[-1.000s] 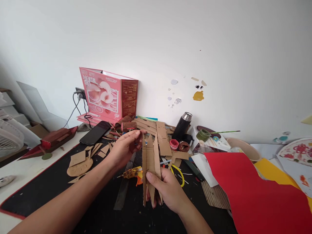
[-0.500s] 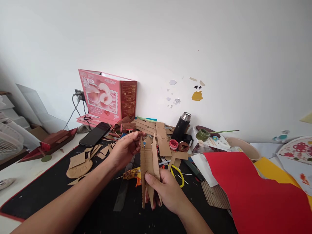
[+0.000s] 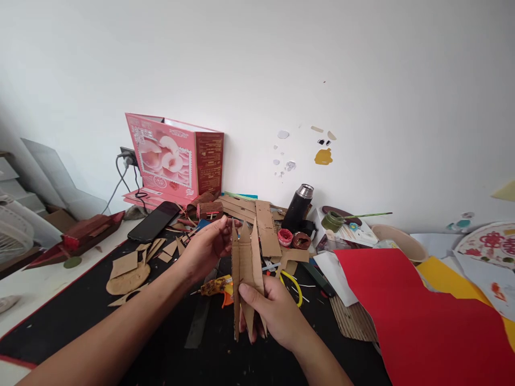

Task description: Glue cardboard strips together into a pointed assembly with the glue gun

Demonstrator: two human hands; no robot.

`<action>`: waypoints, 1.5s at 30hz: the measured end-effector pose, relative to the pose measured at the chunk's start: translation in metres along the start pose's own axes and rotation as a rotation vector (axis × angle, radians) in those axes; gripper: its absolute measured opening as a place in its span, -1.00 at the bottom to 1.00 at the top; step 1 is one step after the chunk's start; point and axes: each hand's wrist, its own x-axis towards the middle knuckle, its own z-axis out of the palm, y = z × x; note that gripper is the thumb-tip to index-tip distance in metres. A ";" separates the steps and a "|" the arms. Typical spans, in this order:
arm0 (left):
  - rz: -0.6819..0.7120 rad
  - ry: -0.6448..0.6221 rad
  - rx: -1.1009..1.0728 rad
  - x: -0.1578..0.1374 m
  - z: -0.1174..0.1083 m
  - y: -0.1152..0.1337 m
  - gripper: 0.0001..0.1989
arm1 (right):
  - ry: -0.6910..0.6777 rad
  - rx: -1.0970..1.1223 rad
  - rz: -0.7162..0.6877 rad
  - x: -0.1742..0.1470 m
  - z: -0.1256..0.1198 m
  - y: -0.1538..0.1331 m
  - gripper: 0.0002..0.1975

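Note:
My right hand [image 3: 279, 313] grips a folded cardboard piece [image 3: 246, 262], thumb in front and fingertips showing underneath. The piece stands on end, with two side walls along a middle strip and pointed ends. Beside its upper left edge is my left hand [image 3: 207, 244], its fingers curled in a pinch near the tip of the left wall. What those fingers hold, if anything, is hidden. Behind the cardboard lies a yellow glue gun [image 3: 215, 286] with an orange trigger, and yellow-handled scissors [image 3: 295, 287] lie to its right.
A black phone [image 3: 154, 221] and cardboard scraps [image 3: 124, 265] lie left on the black mat [image 3: 60, 316]. A black flask [image 3: 298, 206], a red paint jar [image 3: 285, 237] and a green jar [image 3: 332, 220] stand behind. Red paper [image 3: 418, 321] covers the right. A pink box [image 3: 173, 155] stands against the wall.
The view has shifted slightly, so the background sits a little further left. Both hands and the cardboard piece keep nearly the same position and hold.

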 end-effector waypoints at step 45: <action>-0.210 -0.316 -0.072 -0.006 -0.008 -0.010 -0.48 | -0.094 0.135 -0.112 0.002 0.000 -0.002 -0.33</action>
